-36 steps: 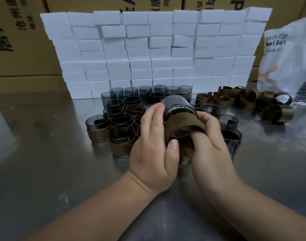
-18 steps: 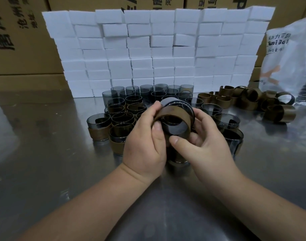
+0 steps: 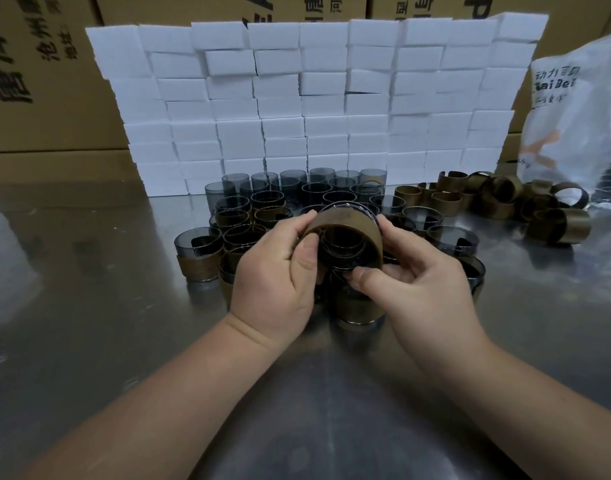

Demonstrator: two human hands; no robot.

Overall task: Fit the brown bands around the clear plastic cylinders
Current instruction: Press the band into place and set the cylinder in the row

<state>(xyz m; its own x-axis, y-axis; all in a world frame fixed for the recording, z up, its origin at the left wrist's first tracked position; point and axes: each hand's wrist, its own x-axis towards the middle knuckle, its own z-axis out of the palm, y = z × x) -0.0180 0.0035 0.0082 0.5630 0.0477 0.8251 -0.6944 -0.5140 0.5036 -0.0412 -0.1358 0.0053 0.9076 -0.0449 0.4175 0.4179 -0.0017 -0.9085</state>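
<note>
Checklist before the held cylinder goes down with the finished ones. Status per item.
1. Left hand grips the held cylinder, thumb on the near rim: ok.
2. Right hand grips it from the other side, thumb at the lower rim: ok.
3. Brown band wraps around the cylinder wall: ok.
4. Band ends closed and seated evenly: cannot tell, the hands hide the sides and the underside.
5. Set-down spot: ok, bare table shows beside the banded cylinders.
6. Next band available: ok, loose bands are piled at the right.
</note>
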